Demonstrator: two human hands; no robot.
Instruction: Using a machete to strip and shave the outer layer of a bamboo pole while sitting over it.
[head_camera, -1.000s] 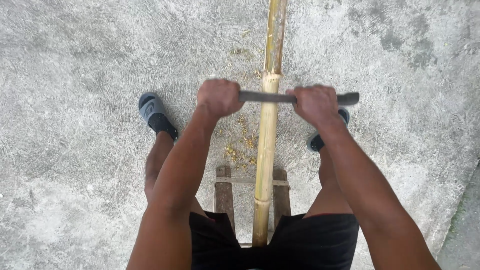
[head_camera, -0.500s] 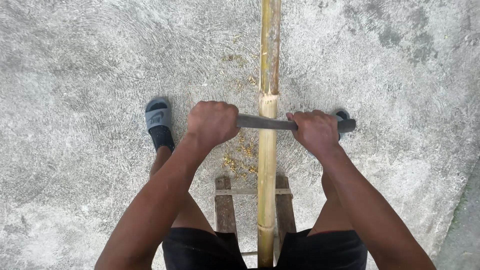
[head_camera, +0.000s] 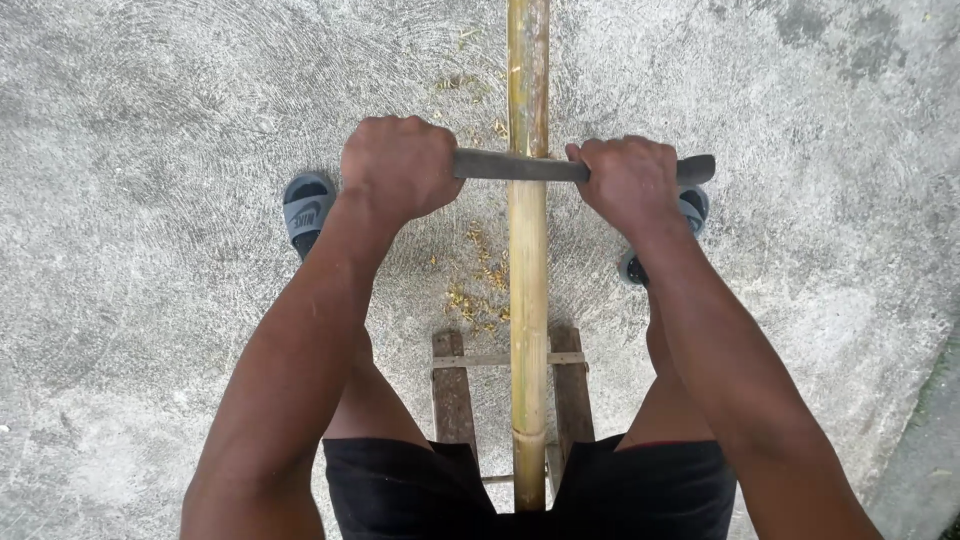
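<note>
Since half a second ago we note the flat blade (head_camera: 515, 166) sits farther out along the bamboo pole (head_camera: 527, 260), away from the body; both fists have travelled with it. The left sandal (head_camera: 306, 208) now lies level with the left wrist rather than beyond the knuckles.

Left hand (head_camera: 398, 166): closed in a fist around one end of the blade, knuckles up. Right hand (head_camera: 625, 182): fist clamped on the other end, a short dark tip sticking out past it. Hands well apart, one on each side of the pole.

Blade: dark grey metal, narrow, lying crosswise on top of the pole, touching it.

Pole: long, yellow-tan, greener towards the far end, one ringed node near the body. It runs straight away from us between the knees, its near end resting on a small wooden stool (head_camera: 455, 390) with dark slats and a pale crossbar.

Pale shavings (head_camera: 478, 290) scattered on the concrete floor (head_camera: 150, 120) just left of the pole. Right sandal (head_camera: 690, 205) mostly hidden behind the right hand. Black shorts (head_camera: 410, 490) at the bottom edge.
</note>
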